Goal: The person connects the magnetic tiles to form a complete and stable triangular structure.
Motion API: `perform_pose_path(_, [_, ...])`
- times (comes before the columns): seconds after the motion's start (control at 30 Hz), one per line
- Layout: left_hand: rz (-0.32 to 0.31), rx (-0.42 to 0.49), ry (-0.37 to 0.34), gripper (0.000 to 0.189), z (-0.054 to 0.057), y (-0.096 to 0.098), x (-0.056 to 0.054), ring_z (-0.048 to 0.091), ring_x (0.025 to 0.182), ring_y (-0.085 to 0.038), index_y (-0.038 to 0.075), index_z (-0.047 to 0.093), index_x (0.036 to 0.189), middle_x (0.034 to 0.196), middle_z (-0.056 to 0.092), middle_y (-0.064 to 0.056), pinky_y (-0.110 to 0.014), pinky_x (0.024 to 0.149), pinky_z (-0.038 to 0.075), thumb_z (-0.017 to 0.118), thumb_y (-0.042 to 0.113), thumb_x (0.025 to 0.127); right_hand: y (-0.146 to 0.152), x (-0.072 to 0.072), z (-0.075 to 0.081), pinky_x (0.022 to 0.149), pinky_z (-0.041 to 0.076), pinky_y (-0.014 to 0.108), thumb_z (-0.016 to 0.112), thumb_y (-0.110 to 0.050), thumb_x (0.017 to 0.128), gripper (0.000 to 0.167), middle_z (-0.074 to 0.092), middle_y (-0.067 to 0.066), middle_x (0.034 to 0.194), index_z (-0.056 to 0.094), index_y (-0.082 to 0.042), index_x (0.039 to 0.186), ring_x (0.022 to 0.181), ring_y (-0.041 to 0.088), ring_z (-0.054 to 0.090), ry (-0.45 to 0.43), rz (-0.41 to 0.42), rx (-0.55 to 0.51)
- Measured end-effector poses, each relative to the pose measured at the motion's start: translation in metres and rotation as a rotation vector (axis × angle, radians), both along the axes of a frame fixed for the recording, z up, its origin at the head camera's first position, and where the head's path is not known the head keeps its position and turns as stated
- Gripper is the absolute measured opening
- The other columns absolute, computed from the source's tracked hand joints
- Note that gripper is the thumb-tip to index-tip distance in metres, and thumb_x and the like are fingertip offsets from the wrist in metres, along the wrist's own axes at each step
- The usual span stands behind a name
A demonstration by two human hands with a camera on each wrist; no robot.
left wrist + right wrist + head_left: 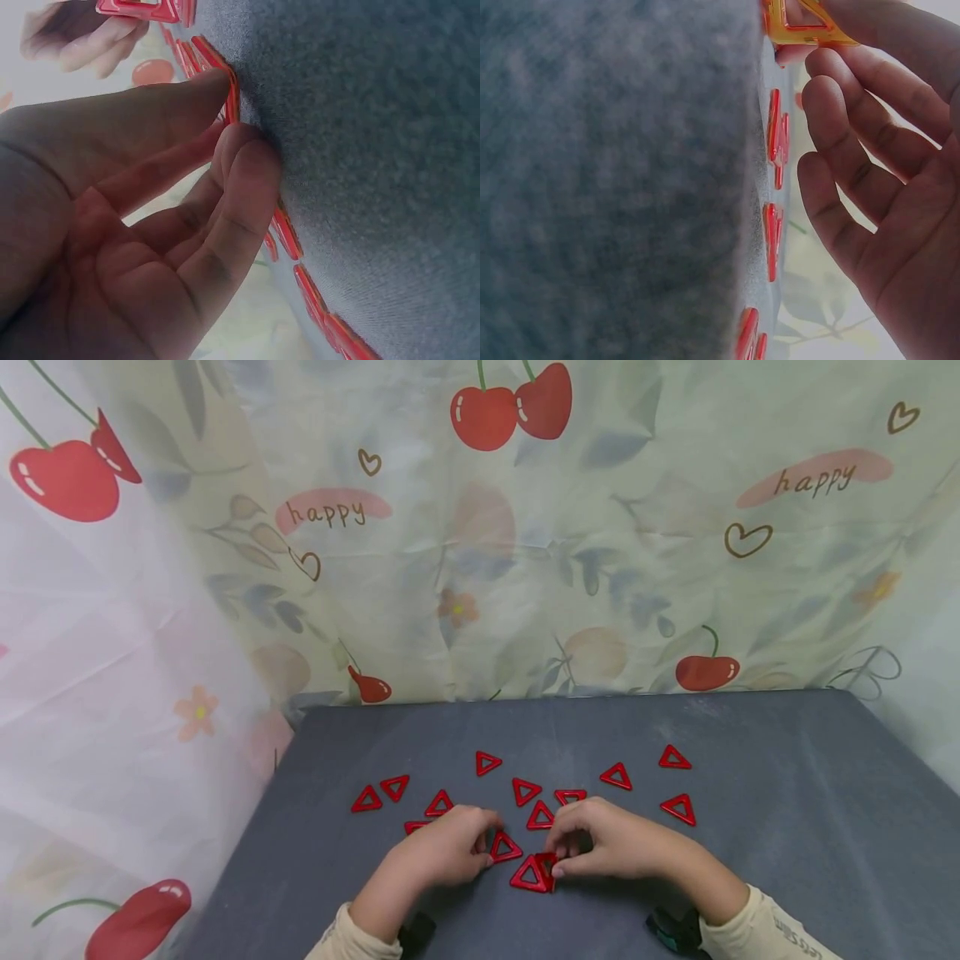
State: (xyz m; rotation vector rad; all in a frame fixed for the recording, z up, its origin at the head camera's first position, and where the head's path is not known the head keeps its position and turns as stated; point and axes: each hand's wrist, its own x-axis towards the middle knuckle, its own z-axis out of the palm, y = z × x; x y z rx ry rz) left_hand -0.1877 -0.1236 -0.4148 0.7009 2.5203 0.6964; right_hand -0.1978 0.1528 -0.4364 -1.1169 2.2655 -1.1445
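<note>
Near the front middle of the table, my left hand has its thumb and fingertips at the left edge of a flat red triangle frame, which lies on the surface. In the left wrist view the thumb and fingers pinch that triangle. My right hand pinches another red triangle between thumb and finger, tilted up from the table. This held triangle looks orange in the right wrist view. Touching or overlapping it in the head view is a third red triangle.
Several more red triangles lie scattered behind the hands, such as one at the left, one at the back and one at the right. The dark grey table meets a cherry-printed cloth at its back edge.
</note>
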Motion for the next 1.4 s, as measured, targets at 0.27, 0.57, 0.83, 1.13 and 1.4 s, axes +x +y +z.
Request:
perform_pose_path(0.27, [0.042,0.027,0.007,0.027,-0.0003,0.0028,0.0006,0.055,0.064,-0.01,0.008,0.071,0.112,0.075,0.06,0.003,-0.026,0.062,0.048,0.085,0.012,0.09,0.0,0.0002,0.0012,0.077,0.058,0.026,0.083,-0.028,0.095,0.015,0.071,-0.005,0.094,0.079,-0.018,0.104,0.083,0.002,0.065,-0.009,-0.002,0.007])
perform_pose_path(0.57, [0.083,0.044,0.054,0.025,-0.0027,0.0011,0.0007,0.053,0.063,-0.009,0.007,0.069,0.091,0.073,0.061,0.0,-0.026,0.059,0.047,0.091,0.013,0.082,-0.001,0.0012,0.0007,0.077,0.058,0.025,0.083,-0.029,0.095,0.015,0.07,-0.009,0.094,0.079,-0.018,0.105,0.082,0.001,0.065,-0.006,0.008,0.011])
perform_pose_path(0.83, [0.031,0.074,0.019,0.023,-0.0029,0.0088,0.0055,0.058,0.064,-0.007,0.01,0.07,0.096,0.073,0.062,0.004,-0.024,0.061,0.05,0.09,0.012,0.083,-0.0008,0.0018,0.0001,0.077,0.058,0.025,0.082,-0.03,0.095,0.015,0.069,-0.01,0.093,0.078,-0.018,0.104,0.082,0.001,0.065,0.004,0.014,0.001])
perform_pose_path(1.13, [-0.015,0.194,-0.039,0.019,-0.0028,0.0084,0.0055,0.062,0.069,-0.006,0.01,0.069,0.099,0.077,0.064,0.005,-0.022,0.066,0.053,0.085,0.008,0.089,-0.0016,0.0044,0.0007,0.078,0.059,0.026,0.083,-0.028,0.095,0.015,0.072,-0.01,0.094,0.076,-0.017,0.104,0.082,0.0,0.066,0.0,0.006,-0.002])
perform_pose_path(1.4, [-0.06,0.29,-0.103,0.013,0.0004,0.01,0.0035,0.063,0.07,-0.006,0.007,0.07,0.101,0.08,0.067,0.005,-0.021,0.07,0.055,0.079,0.004,0.092,-0.002,0.0042,0.0016,0.08,0.06,0.027,0.083,-0.026,0.095,0.015,0.074,-0.008,0.096,0.075,-0.016,0.103,0.085,0.001,0.068,-0.013,0.012,-0.002])
